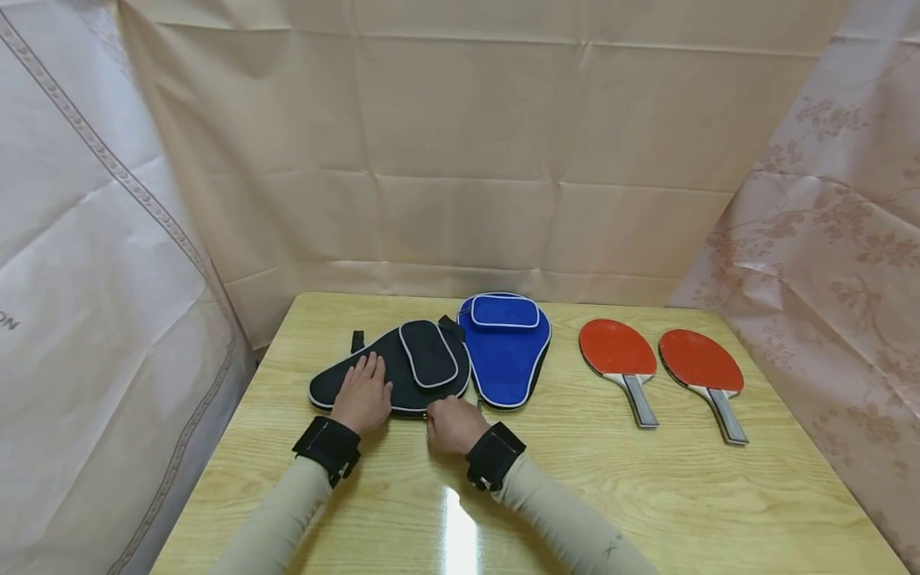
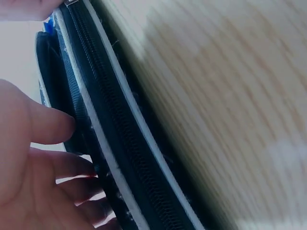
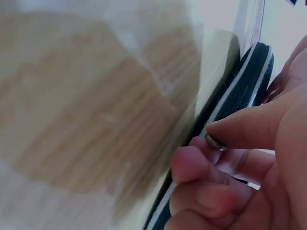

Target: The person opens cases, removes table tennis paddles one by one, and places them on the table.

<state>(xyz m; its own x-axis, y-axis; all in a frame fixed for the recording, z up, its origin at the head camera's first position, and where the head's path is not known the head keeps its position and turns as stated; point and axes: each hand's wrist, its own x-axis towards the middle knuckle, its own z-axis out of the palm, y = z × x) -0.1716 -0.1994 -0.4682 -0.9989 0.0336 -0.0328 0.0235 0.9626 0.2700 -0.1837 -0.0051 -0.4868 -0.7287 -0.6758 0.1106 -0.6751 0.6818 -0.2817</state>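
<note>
A black table tennis bat case with white piping lies on the table, its narrow end to the left and a small pocket on its top. My left hand rests on the narrow part with fingers extended. In the left wrist view the closed zipper runs along the case's side below those fingers. At the near edge of the wide end, my right hand has curled fingers. The right wrist view shows its thumb and index finger pinching the metal zipper pull.
A blue bat case lies right beside the black one, touching its wide end. Farther right are two red table tennis bats, handles toward me. The wooden table ends at a beige cloth behind, with cloths on both sides.
</note>
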